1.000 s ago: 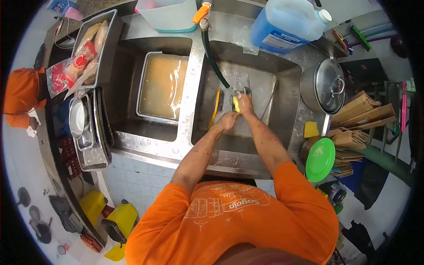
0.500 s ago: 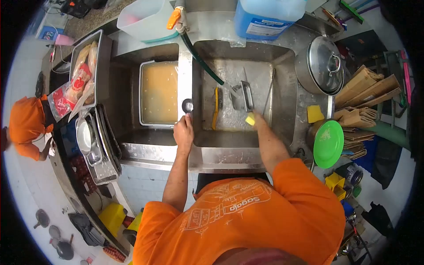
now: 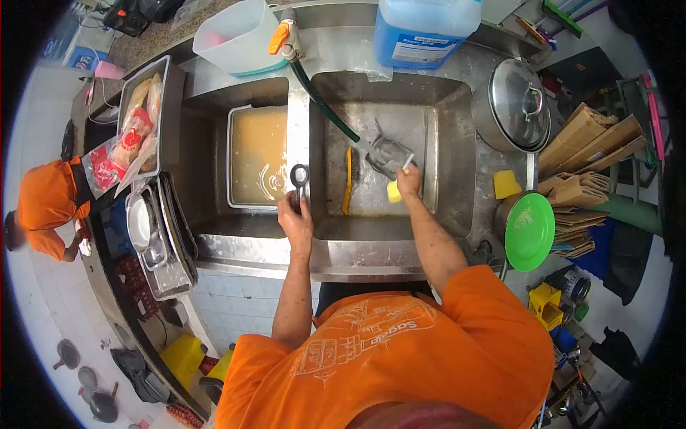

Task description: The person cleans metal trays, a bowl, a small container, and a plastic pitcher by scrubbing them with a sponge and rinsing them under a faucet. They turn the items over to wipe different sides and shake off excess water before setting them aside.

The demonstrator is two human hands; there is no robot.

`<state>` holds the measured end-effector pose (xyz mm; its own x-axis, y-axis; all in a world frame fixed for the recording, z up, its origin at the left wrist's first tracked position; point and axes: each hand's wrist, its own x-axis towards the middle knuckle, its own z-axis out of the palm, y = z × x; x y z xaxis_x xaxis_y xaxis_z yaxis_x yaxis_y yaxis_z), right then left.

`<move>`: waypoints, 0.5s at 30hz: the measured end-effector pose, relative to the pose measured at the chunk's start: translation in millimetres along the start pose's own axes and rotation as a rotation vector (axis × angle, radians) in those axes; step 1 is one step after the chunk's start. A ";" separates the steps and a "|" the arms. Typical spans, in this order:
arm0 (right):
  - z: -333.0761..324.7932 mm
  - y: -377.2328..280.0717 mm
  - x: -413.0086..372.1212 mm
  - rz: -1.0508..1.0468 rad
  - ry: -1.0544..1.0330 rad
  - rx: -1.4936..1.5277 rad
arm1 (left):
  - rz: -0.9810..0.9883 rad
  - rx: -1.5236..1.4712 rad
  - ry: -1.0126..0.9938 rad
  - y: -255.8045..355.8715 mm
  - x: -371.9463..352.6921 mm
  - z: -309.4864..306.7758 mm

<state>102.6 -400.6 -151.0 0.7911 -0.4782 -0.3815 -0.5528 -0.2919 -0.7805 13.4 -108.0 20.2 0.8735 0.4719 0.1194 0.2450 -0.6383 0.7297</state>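
Note:
My left hand [image 3: 297, 218] is above the divider between the two basins, its fingers closed around a small round-bowled metal spoon [image 3: 299, 174] that points away from me. In the right basin [image 3: 450, 193], my right hand [image 3: 409, 182] grips a yellow sponge [image 3: 394, 191] along with the thin pale handle [image 3: 408, 163] of a metal utensil. Just beyond that hand, metal pieces [image 3: 389, 155] lie under the running hose [image 3: 325, 107], partly smeared by motion and water. A yellow-handled brush [image 3: 348, 187] rests on the basin floor to the left.
The left basin holds a tray of cloudy tan water [image 3: 257, 154]. A blue jug [image 3: 425, 36] and a white container [image 3: 236, 39] stand behind. On the right are a lidded pot [image 3: 514, 104], a second sponge [image 3: 506, 184] and a green plate [image 3: 530, 232]. Another person [image 3: 46, 207] is at far left.
My right hand has moved up and left and now grips a pale handle beside the sponge. The spoon in my left hand has turned slightly; ripples show in the tray water.

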 end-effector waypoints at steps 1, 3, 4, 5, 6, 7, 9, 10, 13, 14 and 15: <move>-22.9 -37.0 -13.2 -0.051 -0.096 -0.045 | -0.022 -0.022 -0.005 1.9 -0.1 -2.0; -34.6 -58.7 -20.3 -0.123 -0.160 -0.107 | -0.067 -0.067 -0.011 7.0 -0.4 -5.9; -33.7 -57.8 -19.5 -0.141 -0.129 -0.126 | -0.053 -0.033 0.018 7.4 -2.8 -7.1; -33.0 -56.9 -18.7 -0.159 -0.094 -0.143 | -0.038 0.001 0.045 8.0 -4.8 -7.9; -29.7 -58.7 -17.9 -0.353 -0.095 -0.256 | -0.018 0.033 0.073 12.1 -4.0 -9.1; -29.6 -61.5 -14.0 -0.292 -0.056 -0.244 | 0.002 0.115 0.120 16.8 -3.9 -10.7; -30.5 -65.5 -9.9 -0.169 0.018 -0.222 | 0.035 0.283 0.215 28.9 -8.1 -16.0; -26.0 -57.1 -8.0 -0.187 0.059 -0.250 | 0.100 0.231 0.212 33.4 -12.5 -16.1; -23.7 -51.9 -2.7 -0.403 -0.055 -0.243 | 0.308 0.017 0.073 55.3 -21.9 -7.9; -29.1 -55.9 2.2 -0.300 -0.033 -0.275 | 0.362 -0.020 -0.025 54.9 -26.2 8.6; -30.0 -55.3 2.2 -0.328 -0.044 -0.269 | 0.382 -0.056 -0.141 65.1 -27.2 20.3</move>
<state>127.1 -410.4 -93.8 0.9435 -0.2901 -0.1602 -0.3144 -0.6310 -0.7092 14.1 -174.7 50.8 0.9472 0.1172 0.2984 -0.1279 -0.7153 0.6870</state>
